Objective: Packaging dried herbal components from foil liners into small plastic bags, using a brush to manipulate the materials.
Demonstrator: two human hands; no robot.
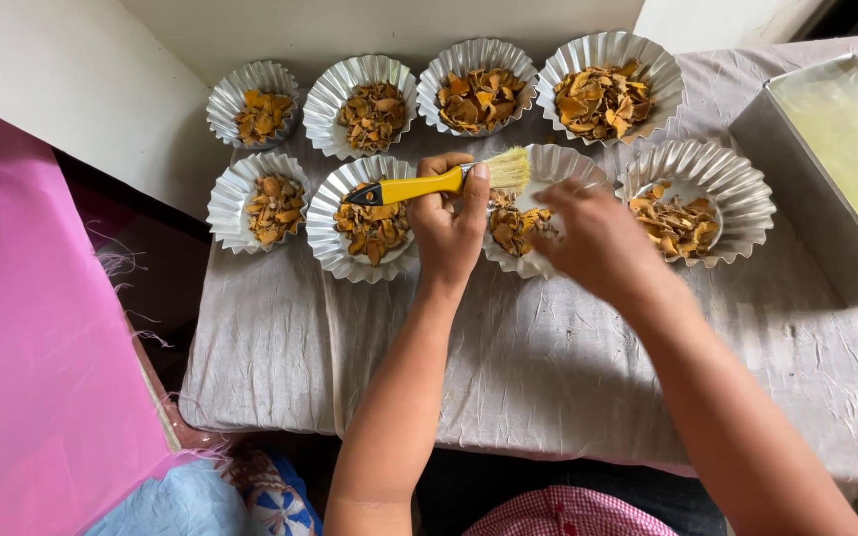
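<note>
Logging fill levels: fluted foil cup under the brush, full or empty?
Partly filled. The fluted silver foil cup holds orange-brown dried pieces low inside; its upper wall shows bare beside the yellow-handled brush.

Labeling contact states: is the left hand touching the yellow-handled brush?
Touching. The head view shows the left hand closed around the yellow-handled brush, fingers wrapped over the handle just behind the bristles, with no gap visible.

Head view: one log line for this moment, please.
left hand: holds yellow brush | right hand: on fluted tin | cloth
</note>
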